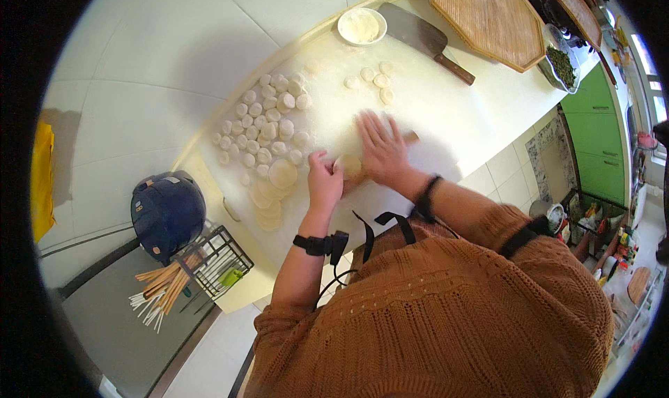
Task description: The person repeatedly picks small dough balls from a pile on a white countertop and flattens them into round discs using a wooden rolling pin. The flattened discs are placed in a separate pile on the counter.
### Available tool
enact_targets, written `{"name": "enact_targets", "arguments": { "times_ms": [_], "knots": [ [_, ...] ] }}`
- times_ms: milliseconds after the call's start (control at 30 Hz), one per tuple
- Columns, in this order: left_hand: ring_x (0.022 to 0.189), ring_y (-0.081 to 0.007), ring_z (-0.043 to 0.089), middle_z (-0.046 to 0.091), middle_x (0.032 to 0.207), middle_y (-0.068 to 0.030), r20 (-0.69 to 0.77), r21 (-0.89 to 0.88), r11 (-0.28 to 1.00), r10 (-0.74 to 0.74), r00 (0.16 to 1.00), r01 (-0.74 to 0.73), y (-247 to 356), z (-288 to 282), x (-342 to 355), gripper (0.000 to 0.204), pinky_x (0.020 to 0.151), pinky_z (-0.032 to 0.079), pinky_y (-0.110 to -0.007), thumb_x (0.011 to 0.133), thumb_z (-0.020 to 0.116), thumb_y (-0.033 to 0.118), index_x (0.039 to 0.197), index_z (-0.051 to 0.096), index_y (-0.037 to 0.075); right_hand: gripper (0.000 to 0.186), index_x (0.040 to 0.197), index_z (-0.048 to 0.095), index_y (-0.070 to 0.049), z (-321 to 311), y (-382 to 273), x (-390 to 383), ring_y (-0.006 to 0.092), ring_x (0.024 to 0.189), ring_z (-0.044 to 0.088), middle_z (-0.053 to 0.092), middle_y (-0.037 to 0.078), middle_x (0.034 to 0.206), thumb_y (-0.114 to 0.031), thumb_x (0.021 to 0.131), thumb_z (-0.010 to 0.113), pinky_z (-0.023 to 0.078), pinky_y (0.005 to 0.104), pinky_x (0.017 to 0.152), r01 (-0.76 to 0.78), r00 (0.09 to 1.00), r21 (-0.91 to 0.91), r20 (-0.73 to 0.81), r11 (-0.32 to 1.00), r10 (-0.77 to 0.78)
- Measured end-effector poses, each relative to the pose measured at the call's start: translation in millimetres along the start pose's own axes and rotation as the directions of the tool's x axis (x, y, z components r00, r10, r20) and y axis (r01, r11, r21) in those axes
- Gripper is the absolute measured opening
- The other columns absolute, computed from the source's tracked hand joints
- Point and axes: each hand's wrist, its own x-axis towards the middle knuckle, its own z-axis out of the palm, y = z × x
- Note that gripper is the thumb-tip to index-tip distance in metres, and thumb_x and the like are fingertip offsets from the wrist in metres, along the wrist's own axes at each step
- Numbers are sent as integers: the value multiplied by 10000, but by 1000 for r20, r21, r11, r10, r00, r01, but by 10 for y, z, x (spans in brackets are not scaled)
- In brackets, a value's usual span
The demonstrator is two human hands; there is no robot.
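Pinched in my left hand (325,183) is the edge of a small round dough wrapper (349,165), lying on the floured board. My right hand (383,149) lies flat with fingers stretched out on top of a wooden rolling pin (411,138), whose middle the palm hides. Left of my left hand, thin rolled wrappers (267,219) overlap in a pile. Beyond them sits a cluster of small flattened dough pieces (252,129). Several more dough discs (381,81) lie farther off, past my right fingertips.
At the board's far edge stand a white bowl of flour (362,26) and a cleaver (418,32). A wooden tray (491,21) and a container of chopped greens (562,67) are at far right. To the left are a blue appliance (169,213) and a chopstick rack (224,258).
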Motion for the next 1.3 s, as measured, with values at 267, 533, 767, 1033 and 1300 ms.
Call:
{"name": "enact_targets", "arguments": {
  "times_ms": [267,533,767,1033,1300],
  "knots": [
    [886,-319,776,786,957,-175,105,149,971,173,979,-188,120,-169,352,554,829,601,-415,938,769,32,1422,499,32,745,1678,388,14,-52,7,-46,314,1664,297,392,190,1752,-391,1077,560,157,565,1355,-3,1000,130,29,991,-1],
    [890,-315,787,795,963,-174,107,246,968,25,994,-50,279,-42,180,450,826,603,-445,957,762,40,1358,559,48,658,1656,413,44,171,-83,474,321,1660,308,407,208,1740,-301,1100,485,168,587,1348,-5,991,101,-133,995,18],
    [970,-254,764,781,1070,-178,-84,-80,996,21,996,-28,-26,-72,151,473,858,594,-371,967,772,45,1363,520,-13,739,1673,377,52,-187,10,-474,333,1663,299,385,206,1753,-368,1082,520,138,571,1363,-35,974,107,225,994,10],
    [929,-313,778,801,1035,-175,153,292,941,132,979,-173,188,-118,306,479,847,602,-423,953,783,74,1361,535,49,660,1646,421,48,235,-69,510,323,1640,343,455,200,1711,-267,1069,487,163,544,1358,-26,992,89,-123,996,37],
    [928,-281,726,742,1012,-153,-188,-116,991,44,981,-66,-169,-89,192,391,874,582,-392,1003,711,77,1364,568,43,735,1696,357,9,-204,19,-562,320,1672,287,387,173,1765,-293,1052,542,126,564,1365,-73,965,169,261,983,27]
  ]
}}
